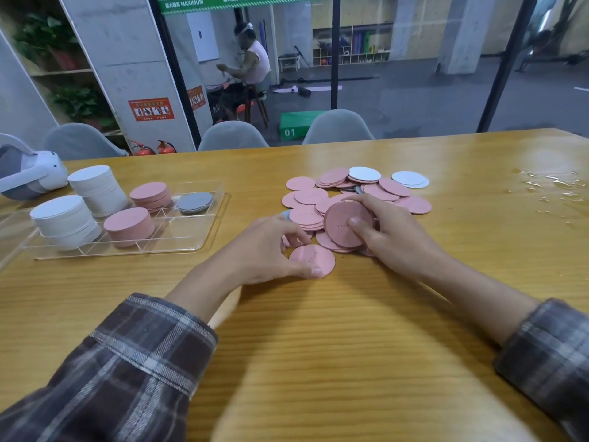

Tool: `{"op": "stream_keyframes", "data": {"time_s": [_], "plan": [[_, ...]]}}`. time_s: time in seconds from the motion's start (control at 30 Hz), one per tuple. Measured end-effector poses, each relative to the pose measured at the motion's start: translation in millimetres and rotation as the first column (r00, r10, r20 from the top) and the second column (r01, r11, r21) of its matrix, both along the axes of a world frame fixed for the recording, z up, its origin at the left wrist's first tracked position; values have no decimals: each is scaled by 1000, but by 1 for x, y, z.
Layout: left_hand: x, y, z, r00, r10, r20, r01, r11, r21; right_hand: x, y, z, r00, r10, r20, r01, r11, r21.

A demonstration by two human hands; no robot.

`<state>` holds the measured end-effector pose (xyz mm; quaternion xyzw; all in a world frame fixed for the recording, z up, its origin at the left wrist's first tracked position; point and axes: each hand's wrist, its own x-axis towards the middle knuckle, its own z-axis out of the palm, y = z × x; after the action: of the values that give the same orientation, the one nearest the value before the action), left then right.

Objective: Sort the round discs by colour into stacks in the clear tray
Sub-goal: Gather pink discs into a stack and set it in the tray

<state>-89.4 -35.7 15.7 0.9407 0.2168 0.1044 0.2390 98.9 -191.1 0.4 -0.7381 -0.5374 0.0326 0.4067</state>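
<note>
Discs are thin, round and matte: pink, white, grey. Loose pile (338, 186) sits mid-desk (318, 339), mostly pink, a few white at the far edge. Right grip (393, 236) grasps a tilted pink disc (342, 223) over the pile, thumb on its face. Left grip (264, 247) pinches a flat pink disc (310, 260) lying on the desk, just in front of the pile. Clear tray (183, 232) at left holds two white stacks (95, 189), two pink stacks (129, 224), one low grey stack (195, 202).

grey chairs (232, 135) behind wooden table (318, 346), concrete pillar (127, 59)
</note>
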Motion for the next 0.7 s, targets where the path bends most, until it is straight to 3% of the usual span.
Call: {"op": "stream_keyframes", "data": {"time_s": [0.23, 0.43, 0.7], "plan": [[-5, 3, 9, 998, -57, 6, 57, 989, -138, -2, 1, -2, 999, 14, -30, -14, 1000, -7], [-3, 4, 8, 952, 20, 305, 44, 979, -201, -5, 3, -2, 987, 65, -144, -66, 998, -6], [6, -1, -4, 883, 68, 465, -27, 995, -94, -10, 4, -2, 983, 69, -171, -77, 996, -40]]}}
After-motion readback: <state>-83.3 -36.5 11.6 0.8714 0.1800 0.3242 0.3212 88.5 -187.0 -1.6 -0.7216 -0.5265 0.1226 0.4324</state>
